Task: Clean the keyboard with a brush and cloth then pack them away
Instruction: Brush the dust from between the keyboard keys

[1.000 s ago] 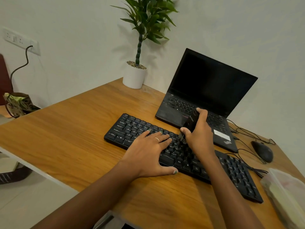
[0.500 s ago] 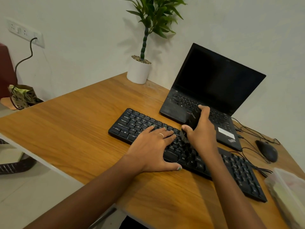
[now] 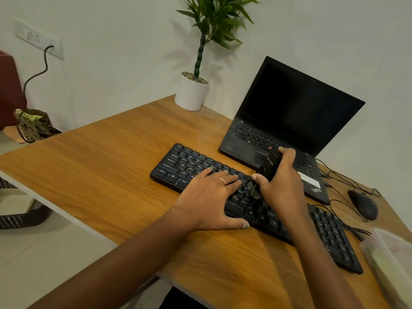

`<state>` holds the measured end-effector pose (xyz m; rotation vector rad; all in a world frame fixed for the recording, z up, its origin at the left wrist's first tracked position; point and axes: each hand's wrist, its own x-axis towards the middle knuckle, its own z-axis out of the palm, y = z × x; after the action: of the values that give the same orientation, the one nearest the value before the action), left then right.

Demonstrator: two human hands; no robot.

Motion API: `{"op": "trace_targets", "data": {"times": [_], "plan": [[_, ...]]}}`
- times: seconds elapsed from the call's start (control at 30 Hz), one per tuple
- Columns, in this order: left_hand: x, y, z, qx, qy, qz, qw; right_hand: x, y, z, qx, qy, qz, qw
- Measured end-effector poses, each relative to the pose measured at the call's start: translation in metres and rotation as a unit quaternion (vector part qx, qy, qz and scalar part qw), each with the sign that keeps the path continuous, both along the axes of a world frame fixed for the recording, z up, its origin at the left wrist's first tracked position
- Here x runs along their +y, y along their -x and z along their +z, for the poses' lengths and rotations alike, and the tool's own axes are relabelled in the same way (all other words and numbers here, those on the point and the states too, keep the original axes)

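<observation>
While your left hand (image 3: 208, 198) lies flat, fingers spread, on the keyboard (image 3: 191, 167), your right hand (image 3: 282, 186) grips the black brush (image 3: 270, 165), hiding its bristles and nearby keys.

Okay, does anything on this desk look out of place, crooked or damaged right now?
Nothing stands out. The keyboard lies flat under the left hand, the right hand holds the brush on its keys, and the laptop and plant pot stand upright.

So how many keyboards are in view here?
2. A separate keyboard lies on the desk under both hands; the other is built into the open laptop behind it. None seems hidden.
</observation>
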<state>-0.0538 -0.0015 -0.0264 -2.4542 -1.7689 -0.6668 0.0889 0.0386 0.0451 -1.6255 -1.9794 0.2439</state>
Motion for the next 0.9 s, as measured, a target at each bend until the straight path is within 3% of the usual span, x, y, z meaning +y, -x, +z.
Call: {"op": "trace_targets", "data": {"times": [0.13,0.23,0.5,0.7,0.9], "plan": [[0.001,0.0,-0.001,-0.002,0.003,0.002,1.0,-0.009,-0.004,0.003,0.009,0.029,0.024,0.999],[0.001,0.0,0.0,-0.009,0.007,-0.001,1.0,-0.025,-0.013,0.007,-0.034,0.065,0.078,0.994],[0.0,0.0,0.0,0.001,0.024,-0.002,1.0,-0.016,-0.011,-0.003,0.014,0.01,0.016,1.0],[0.003,0.005,0.03,-0.037,0.088,-0.005,0.995,-0.028,-0.007,-0.007,-0.011,-0.033,0.012,0.999],[0.041,0.014,0.085,0.118,0.265,-0.006,0.957,-0.027,-0.014,-0.006,0.019,-0.036,0.004,0.999]]}}
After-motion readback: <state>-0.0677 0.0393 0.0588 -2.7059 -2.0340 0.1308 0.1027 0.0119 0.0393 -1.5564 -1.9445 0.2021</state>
